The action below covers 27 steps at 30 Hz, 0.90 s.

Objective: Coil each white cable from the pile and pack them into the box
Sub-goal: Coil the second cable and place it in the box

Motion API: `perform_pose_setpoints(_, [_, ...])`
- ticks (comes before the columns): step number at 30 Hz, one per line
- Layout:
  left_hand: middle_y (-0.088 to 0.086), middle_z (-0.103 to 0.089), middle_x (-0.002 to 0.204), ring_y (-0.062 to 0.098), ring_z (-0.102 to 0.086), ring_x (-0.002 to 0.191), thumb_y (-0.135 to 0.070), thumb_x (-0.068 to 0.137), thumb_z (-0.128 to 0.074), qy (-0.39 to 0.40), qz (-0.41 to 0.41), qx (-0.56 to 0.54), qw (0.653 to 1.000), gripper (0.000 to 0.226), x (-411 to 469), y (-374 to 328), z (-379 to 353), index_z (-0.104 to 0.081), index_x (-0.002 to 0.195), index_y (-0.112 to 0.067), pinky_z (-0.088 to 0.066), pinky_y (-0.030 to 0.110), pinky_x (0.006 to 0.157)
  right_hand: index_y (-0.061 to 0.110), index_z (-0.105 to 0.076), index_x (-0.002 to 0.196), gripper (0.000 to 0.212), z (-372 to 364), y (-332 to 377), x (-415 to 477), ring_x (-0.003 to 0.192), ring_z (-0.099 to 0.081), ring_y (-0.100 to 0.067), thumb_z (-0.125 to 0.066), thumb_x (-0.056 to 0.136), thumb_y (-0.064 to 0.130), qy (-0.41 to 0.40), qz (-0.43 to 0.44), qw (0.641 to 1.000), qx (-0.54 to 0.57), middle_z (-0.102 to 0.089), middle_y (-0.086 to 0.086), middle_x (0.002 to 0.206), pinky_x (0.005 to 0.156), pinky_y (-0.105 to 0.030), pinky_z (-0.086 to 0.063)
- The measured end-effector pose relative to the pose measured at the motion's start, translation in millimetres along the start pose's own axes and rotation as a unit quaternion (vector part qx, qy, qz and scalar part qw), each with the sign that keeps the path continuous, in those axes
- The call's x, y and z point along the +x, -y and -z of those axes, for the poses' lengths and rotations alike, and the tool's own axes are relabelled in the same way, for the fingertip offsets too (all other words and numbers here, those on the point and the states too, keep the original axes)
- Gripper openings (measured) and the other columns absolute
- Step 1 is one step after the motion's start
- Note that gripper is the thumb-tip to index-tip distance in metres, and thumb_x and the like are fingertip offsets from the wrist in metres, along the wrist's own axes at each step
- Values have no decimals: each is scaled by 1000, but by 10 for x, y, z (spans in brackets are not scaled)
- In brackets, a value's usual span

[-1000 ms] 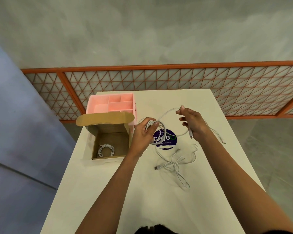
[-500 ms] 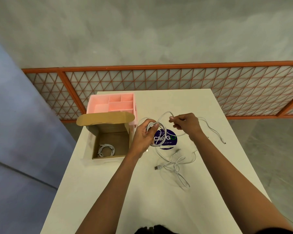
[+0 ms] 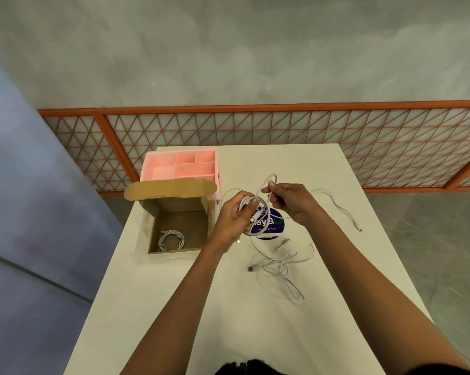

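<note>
While I monitor the head view, I log both hands over the middle of the white table (image 3: 255, 328).

1. Left hand (image 3: 232, 216): its fingers are curled round a partly wound white cable (image 3: 257, 233). The loops hang from this grip over a round blue sticker (image 3: 275, 226) on the tabletop.
2. Right hand (image 3: 292, 203): thumb and fingers pinch a free strand of the same cable just beside the left hand. The strand arcs up above the fingertips and back down to the loops.
3. A thin white strand (image 3: 336, 205) runs from behind the right hand across the table to a small connector near the right edge. I cannot tell whether it belongs to the held cable.
4. Pile of loose cables (image 3: 281, 262): it lies tangled on the table nearer the person than the sticker, between the two forearms, with a USB plug (image 3: 252, 268) at its left end.
5. Cardboard box (image 3: 179, 205): it stands open at the left edge of the table, flap raised at the far side. One coiled cable (image 3: 171, 239) lies on its floor toward the left near corner.
6. Pink organizer (image 3: 178, 152): it stands just behind the box, touching the flap.

An orange lattice railing (image 3: 255, 125) runs beyond the table's far end.
</note>
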<state>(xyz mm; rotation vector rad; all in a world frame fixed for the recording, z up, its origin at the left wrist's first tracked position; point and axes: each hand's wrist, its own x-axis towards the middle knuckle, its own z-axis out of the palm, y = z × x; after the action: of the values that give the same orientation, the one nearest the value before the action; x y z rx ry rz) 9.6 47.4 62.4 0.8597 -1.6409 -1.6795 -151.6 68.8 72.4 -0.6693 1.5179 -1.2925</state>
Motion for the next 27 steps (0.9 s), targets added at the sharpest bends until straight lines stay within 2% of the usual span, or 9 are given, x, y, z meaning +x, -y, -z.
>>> perform_pose_setpoints(4, [-17,-55,50,-4,-50,43,-13,99,-47,3,6,-22,1000,18,0,6,-4,-53,109,0,-37,8,43,4,-69,86,19,-31,-29,-14,47,-46,-8,-60,92,20,40,-78,996,-20,-55,1,51,47,-18,-38])
perform_pose_setpoints(7, [-14,-58,56,-2,-52,45,-17,98,-50,-32,10,2,999,20,15,35,24,-57,108,-2,-38,11,42,7,-68,84,13,-57,-78,-52,48,-46,-7,-63,90,18,65,-81,993,-59,-58,0,58,51,-18,-37])
perform_pose_setpoints(10, [-2,-65,75,7,-58,61,-27,96,-55,-73,11,46,996,13,65,118,70,-63,98,-16,-42,20,47,11,-68,93,20,-81,-137,-63,66,-52,-12,-52,97,22,113,-73,990,-39,-63,-2,76,63,-22,-40])
perform_pose_setpoints(13, [-1,-65,76,16,-58,62,-35,94,-57,-84,21,68,994,13,78,158,99,-63,94,-24,-41,30,51,14,-67,96,31,-75,-143,-91,76,-52,-12,-46,98,36,168,-85,982,-5,-65,0,84,72,-26,-36])
perform_pose_setpoints(16, [-6,-56,66,10,-47,50,-35,94,-56,-89,23,72,993,14,88,145,89,-62,92,-23,-36,29,49,1,-64,105,36,-55,-126,-132,81,-43,-19,-64,88,33,193,-70,978,-40,-53,-7,88,77,-28,-35])
perform_pose_setpoints(18, [-5,-58,69,3,-45,46,-33,95,-56,-104,23,70,992,11,94,137,78,-62,87,-27,-35,26,46,-6,-60,115,41,-45,-109,-136,86,-43,-24,-67,87,22,202,-58,975,-77,-51,-12,95,82,-32,-39])
perform_pose_setpoints(21, [0,-61,72,14,-46,53,-32,94,-57,-125,14,72,989,12,105,160,78,-60,83,-30,-34,25,44,-5,-63,112,32,-83,-23,-161,74,-54,-20,-69,85,11,154,-15,970,-187,-60,-13,84,75,-28,-47])
perform_pose_setpoints(24, [-6,-57,66,14,-43,51,-32,94,-57,-142,9,80,987,13,131,186,72,-59,81,-29,-31,20,38,1,-62,97,34,-136,77,-170,60,-63,-17,-82,71,11,38,24,960,-275,-65,-7,71,69,-27,-53])
perform_pose_setpoints(27, [-9,-51,57,12,-37,45,-32,94,-58,-155,-2,76,985,14,161,202,73,-59,80,-28,-28,20,37,-1,-65,84,25,-150,149,-162,61,-65,-19,-83,68,7,52,-8,958,-282,-66,-11,69,70,-27,-56])
